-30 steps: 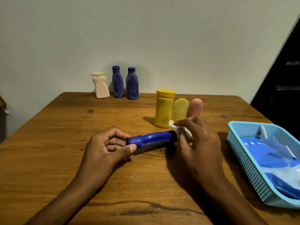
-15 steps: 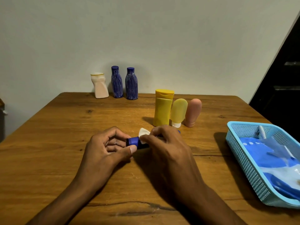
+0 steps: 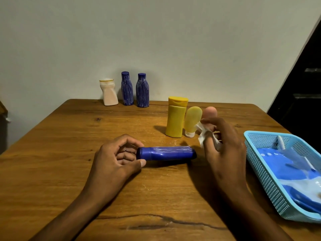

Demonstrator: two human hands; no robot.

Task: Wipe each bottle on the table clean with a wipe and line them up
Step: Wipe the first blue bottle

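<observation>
A blue bottle (image 3: 166, 153) lies on its side on the wooden table (image 3: 52, 153), cap end to the left. My left hand (image 3: 118, 157) grips the cap end between thumb and fingers. My right hand (image 3: 224, 145) hovers just right of the bottle's base, pinching a crumpled white wipe (image 3: 202, 136), apart from the bottle. Behind stand a yellow bottle (image 3: 175, 117), a pale yellow tube (image 3: 192, 121) and a pink tube (image 3: 210, 111), partly hidden by my fingers. At the back edge stand a white bottle (image 3: 109, 92) and two blue bottles (image 3: 127, 88) (image 3: 142, 90).
A light blue plastic basket (image 3: 260, 164) at the table's right edge holds a blue and white wipe pack. A dark doorway lies beyond it on the right. A pale wall backs the table.
My right hand slid the wipe left along the blue bottle to the cap, then drew back right and lifted off. The bottle now lies fully exposed. My left hand stayed put.
</observation>
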